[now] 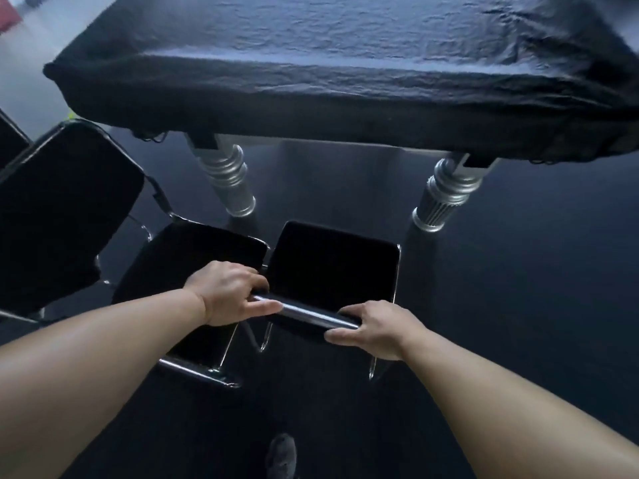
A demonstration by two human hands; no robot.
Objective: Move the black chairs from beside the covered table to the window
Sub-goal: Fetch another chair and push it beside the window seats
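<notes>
A black chair [332, 267] with a chrome frame stands in front of the table [345, 81], which is draped in black cloth. My left hand [230, 293] grips the left end of the chair's chrome top rail [311, 314]. At the rail's right end my right hand [375, 328] holds it, fingers curled over the backrest edge. A second black chair [193, 271] stands directly to the left, touching or nearly touching the first. A third black chair [58, 216] is at the far left, tilted in this view.
Two silver turned table legs [228, 181] [446, 191] stand just beyond the chairs. The floor [518, 305] is dark to the right and behind me. My shoe [281, 456] shows at the bottom edge. A pale floor area lies at top left.
</notes>
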